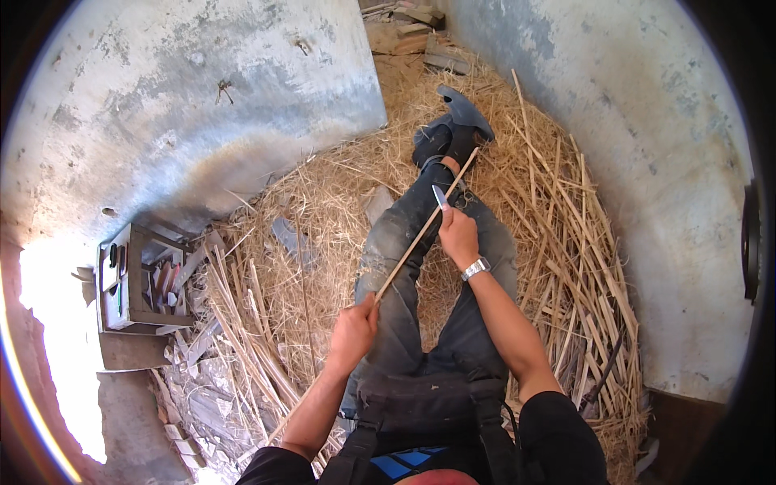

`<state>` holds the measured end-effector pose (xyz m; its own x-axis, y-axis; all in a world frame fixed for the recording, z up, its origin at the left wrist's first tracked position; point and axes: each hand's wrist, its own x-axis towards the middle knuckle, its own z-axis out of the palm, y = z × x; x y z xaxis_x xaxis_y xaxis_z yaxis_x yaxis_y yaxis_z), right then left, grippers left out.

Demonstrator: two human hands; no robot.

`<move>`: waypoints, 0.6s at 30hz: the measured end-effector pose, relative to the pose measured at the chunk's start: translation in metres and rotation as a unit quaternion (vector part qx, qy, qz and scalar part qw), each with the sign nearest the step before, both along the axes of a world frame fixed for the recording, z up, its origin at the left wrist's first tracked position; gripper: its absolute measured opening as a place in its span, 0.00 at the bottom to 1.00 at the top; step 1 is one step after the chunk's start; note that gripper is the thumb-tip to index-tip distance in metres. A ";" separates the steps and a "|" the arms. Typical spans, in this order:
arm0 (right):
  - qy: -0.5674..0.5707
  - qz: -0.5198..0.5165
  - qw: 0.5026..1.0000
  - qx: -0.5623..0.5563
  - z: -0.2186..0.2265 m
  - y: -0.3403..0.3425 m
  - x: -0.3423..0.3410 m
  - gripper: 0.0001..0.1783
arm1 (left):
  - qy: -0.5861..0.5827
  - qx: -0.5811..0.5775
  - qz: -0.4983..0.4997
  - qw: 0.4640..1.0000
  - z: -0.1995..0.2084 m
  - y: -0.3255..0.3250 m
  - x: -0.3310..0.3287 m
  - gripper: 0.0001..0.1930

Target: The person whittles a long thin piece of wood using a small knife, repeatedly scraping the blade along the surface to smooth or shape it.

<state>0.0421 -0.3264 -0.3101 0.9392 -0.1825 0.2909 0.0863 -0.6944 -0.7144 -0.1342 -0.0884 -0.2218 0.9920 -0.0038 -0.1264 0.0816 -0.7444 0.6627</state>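
A long, thin bamboo strip (414, 244) slants across my legs, its far tip up by my feet. My left hand (353, 331) is closed around it near my left thigh, and the strip's near end runs on past my left forearm. Between my knees, my right hand (459, 237) grips a knife (439, 196); its handle is hidden in the fist. The blade points away from me and lies against or just over the strip. I cannot tell whether it is cutting in.
Shavings (331, 190) cover the floor around my legs. Long strips (578, 267) are piled along the right wall, others (255, 323) lie at left. A small wooden cabinet (133, 279) with odds and ends stands far left. Bricks or wood pieces (420, 32) lie at the back.
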 end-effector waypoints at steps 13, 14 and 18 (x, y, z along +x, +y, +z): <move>0.033 0.055 0.998 -0.030 0.016 0.015 -0.025 0.20 | -0.016 0.050 0.022 0.998 -0.012 0.003 -0.010 0.17; 0.028 0.014 0.998 -0.046 0.008 -0.005 -0.004 0.22 | -0.024 0.049 0.016 0.998 -0.014 -0.002 -0.008 0.17; 0.003 0.096 0.995 -0.029 -0.004 0.013 -0.020 0.21 | -0.054 0.068 0.024 0.996 -0.023 -0.002 -0.009 0.17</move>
